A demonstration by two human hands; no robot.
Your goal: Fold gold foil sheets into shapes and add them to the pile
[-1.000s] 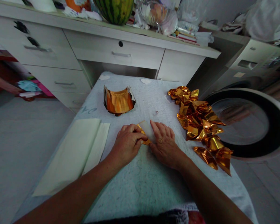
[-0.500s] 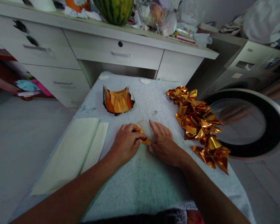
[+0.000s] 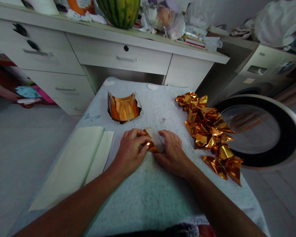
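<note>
A small sheet of gold foil paper (image 3: 151,144), part gold and part whitish, lies partly folded on the cloth-covered table between my hands. My left hand (image 3: 132,148) pinches its gold left side between thumb and fingers. At the sheet's right edge, my right hand (image 3: 172,151) holds it with curled fingers, the thumb at the lower corner. A curved stack of gold foil sheets (image 3: 124,108) stands beyond my left hand. To the right lies a heap of folded gold foil pieces (image 3: 207,121). Folded pale paper (image 3: 71,161) rests left of my left hand.
A small ring-like object (image 3: 163,120) lies beyond my hands. White drawers (image 3: 123,59) stand behind the table (image 3: 148,197), with a watermelon (image 3: 119,13) and a glass bowl (image 3: 158,16) on top. At the right, a washing machine's open round door (image 3: 283,131) reaches beside the table.
My right hand has gone from lying flat with straight fingers to curling them at the sheet's edge. More of the gold foil and whitish surface shows between my hands.
</note>
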